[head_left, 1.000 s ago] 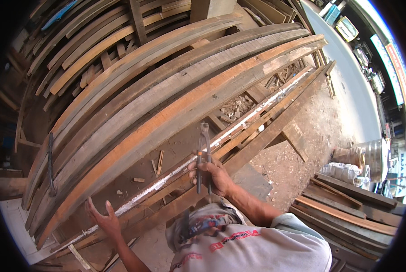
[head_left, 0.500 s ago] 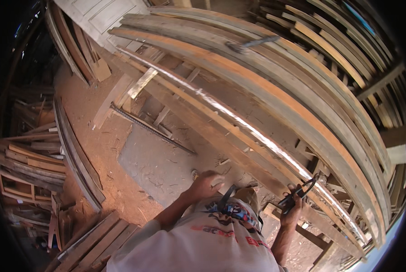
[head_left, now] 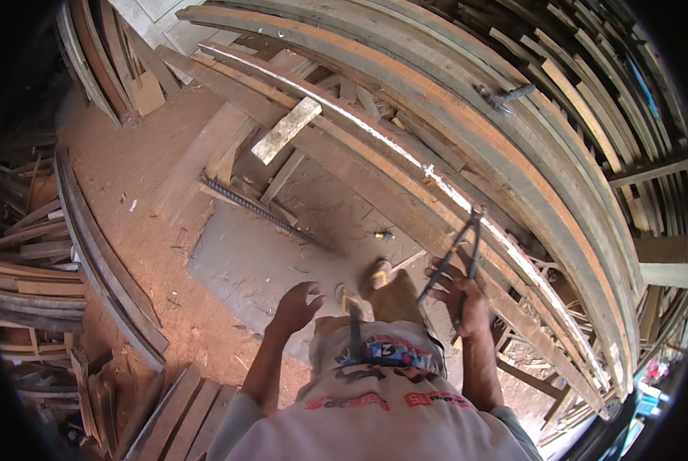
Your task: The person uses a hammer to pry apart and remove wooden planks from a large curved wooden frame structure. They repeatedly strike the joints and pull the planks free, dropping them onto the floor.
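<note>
Nearest, on the wearer's side of a long wooden beam with a white-streaked edge (head_left: 447, 187), the bare left hand (head_left: 296, 307) holds nothing, its fingers parted and loosely curved. The right hand (head_left: 470, 301) bends its fingers about the spread handles of long dark metal pincers (head_left: 474, 247), their head at the beam's white streak, contact unclear. Beyond the beam, curved orange-and-grey timbers (head_left: 436, 91) bear a dark metal tool (head_left: 507, 97).

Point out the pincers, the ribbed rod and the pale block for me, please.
Pincers (head_left: 453, 249): head view, on the handle with the orange mark.
Ribbed rod (head_left: 257, 207): head view, about midway along its length.
Pale block (head_left: 287, 131): head view, middle of its upper face.
</note>
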Tool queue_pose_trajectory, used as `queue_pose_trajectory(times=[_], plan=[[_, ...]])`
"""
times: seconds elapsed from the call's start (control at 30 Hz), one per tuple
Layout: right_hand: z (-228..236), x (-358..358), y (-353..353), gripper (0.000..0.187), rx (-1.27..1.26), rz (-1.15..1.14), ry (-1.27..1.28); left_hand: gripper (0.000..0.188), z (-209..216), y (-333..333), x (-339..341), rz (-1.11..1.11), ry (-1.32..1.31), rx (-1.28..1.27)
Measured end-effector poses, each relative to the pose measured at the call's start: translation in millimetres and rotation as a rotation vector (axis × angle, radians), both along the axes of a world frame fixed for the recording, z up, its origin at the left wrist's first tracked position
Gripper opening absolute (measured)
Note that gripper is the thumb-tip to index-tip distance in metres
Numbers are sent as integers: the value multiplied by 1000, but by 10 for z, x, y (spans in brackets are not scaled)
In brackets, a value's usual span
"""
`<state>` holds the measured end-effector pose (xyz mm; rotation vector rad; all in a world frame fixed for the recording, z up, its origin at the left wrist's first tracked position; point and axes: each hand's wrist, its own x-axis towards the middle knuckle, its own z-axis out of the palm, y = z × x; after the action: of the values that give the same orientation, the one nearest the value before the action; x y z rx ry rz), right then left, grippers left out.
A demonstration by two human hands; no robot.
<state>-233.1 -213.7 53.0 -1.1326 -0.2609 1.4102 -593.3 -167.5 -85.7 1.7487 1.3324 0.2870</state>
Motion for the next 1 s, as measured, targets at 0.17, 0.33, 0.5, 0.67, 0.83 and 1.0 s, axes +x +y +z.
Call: queue_pose_trajectory(times=[0.17, 0.33, 0.5, 0.67, 0.83, 1.0], plan=[[-210, -492, 700, 73, 41, 200, 80, 41, 88, 327, -488, 71, 124, -29], [-198, -886, 1422, 73, 24, 352, 162, 38, 441, 704, -861, 156, 105, -83], [-62, -1227, 2301, 71, 164, 380, 182, 34, 838, 1805, -1235, 189, 47, 74], [-198, -1671, 3293, 71, 198, 334, 248, 35, 1440, 3694, -1349, -12, 68, 349], [-543, -2315, 4407, 70, 174, 251, 330, 52, 1604, 5890, -1087, -136, 90, 503], [-681, -2717, 5394, 65, 90, 176, 209, 84, 1153, 7583, -657, -331, 401, 899]])
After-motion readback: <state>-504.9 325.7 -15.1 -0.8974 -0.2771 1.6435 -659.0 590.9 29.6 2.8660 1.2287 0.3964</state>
